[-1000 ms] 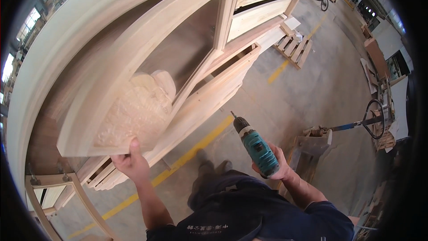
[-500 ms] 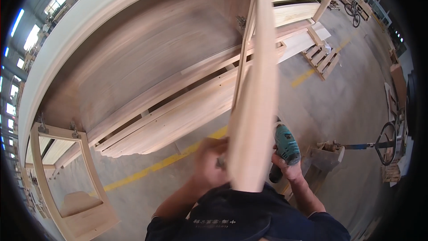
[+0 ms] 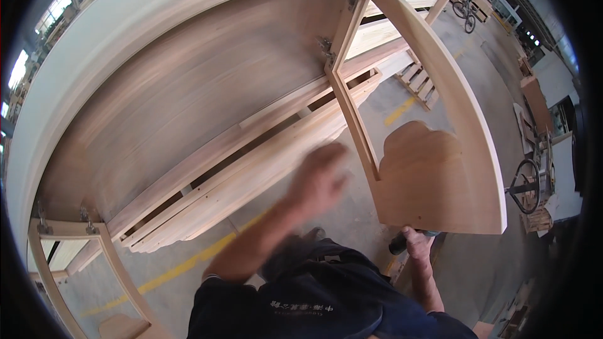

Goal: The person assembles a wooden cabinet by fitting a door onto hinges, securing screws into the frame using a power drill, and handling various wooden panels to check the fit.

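Note:
My left hand [image 3: 321,176] is raised in front of a wooden cabinet [image 3: 220,63], smeared by motion, so its fingers do not read. Just right of it, a pale wooden door [image 3: 421,179] with a scalloped lower panel hangs out on metal hinges [image 3: 325,49]. My right hand [image 3: 417,242] is closed round a cordless drill [image 3: 398,243] at the door's bottom edge. Most of the drill's body is hidden behind the door; its dark lower end shows.
A second door [image 3: 129,276] stands open at the lower left. Below the cabinet runs a slatted wooden rail [image 3: 213,194]. A pallet [image 3: 418,85] and a bicycle [image 3: 465,12] are farther right. A dark round wheel [image 3: 522,185] stands at the right.
The right door, seen nearly edge-on before, now shows its broad face, its lower end farther right. My left hand has left its edge and moved up. The drill has dropped partly behind the door.

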A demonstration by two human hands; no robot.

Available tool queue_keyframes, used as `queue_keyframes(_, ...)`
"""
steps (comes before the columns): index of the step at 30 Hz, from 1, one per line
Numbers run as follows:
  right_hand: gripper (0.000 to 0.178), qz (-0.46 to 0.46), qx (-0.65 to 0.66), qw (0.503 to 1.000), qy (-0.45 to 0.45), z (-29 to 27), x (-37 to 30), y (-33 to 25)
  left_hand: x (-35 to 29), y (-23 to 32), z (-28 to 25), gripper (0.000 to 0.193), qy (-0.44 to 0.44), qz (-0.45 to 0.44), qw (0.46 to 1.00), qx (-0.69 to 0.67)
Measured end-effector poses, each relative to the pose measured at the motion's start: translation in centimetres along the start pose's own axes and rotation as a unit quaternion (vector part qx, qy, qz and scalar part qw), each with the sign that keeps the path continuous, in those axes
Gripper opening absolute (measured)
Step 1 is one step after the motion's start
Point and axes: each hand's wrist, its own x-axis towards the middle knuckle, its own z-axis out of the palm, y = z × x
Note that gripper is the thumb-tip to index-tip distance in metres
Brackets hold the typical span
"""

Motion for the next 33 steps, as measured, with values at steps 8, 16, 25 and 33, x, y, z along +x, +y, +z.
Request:
queue_keyframes(8, 0.028, 0.047, 0.002, 0.983, 0.175, -1.4, 1.6, 0.8, 3.0, -16.6, -6.2, 0.034, -0.043, -0.213, 0.923, 0.317)
queue_keyframes(16, 0.022, 0.064, 0.03, 0.973, 0.219, -1.8, 4.1, 0.9, 1.7, -19.3, -8.1, 0.011, -0.035, -0.138, 0.949, 0.28)
queue_keyframes(25, 0.017, 0.139, -0.035, 0.97, 0.196, -3.8, 1.4, 3.6, -5.1, -19.0, -16.8, 0.02, -0.082, -0.289, 0.874, 0.381)
queue_keyframes(33, 0.033, 0.294, -0.101, 0.95, -0.029, -1.1, -2.7, 5.2, -12.4, -17.7, -19.6, 0.036, 0.143, -0.252, 0.875, 0.389)
